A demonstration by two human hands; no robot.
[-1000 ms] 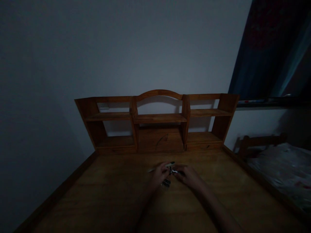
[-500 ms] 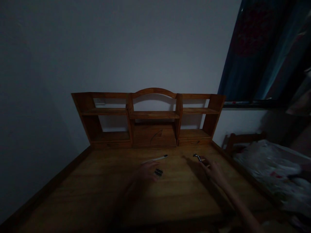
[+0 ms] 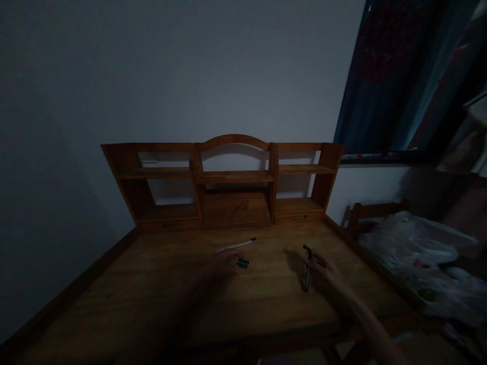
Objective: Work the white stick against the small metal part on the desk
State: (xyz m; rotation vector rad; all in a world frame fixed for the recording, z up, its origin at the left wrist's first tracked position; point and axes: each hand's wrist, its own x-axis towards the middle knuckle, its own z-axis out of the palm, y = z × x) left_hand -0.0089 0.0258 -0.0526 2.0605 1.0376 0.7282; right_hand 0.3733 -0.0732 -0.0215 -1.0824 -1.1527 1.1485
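Note:
My right hand is closed around the handle of a razor, held upright above the right part of the desk. Its short dark head points up and to the left; the handle's lower end sticks out below my fingers. On the left, my left hand is low over the desk, thumb and fingers apart. Two small dark pieces, perhaps razor cartridges, lie right by its fingertips; whether I touch them I cannot tell. Just beyond that hand lies a white stick with a dark tip, like a toothbrush.
A wooden shelf unit stands along the back of the wooden desk, against a pale wall. To the right of the desk, plastic bags are heaped beside a wooden chair back. A dark curtain hangs at upper right. The light is dim.
The razor has turned in my right hand from slanting to upright, its handle now showing below the fingers. My left hand stays by the dark pieces. The whole view has shifted slightly.

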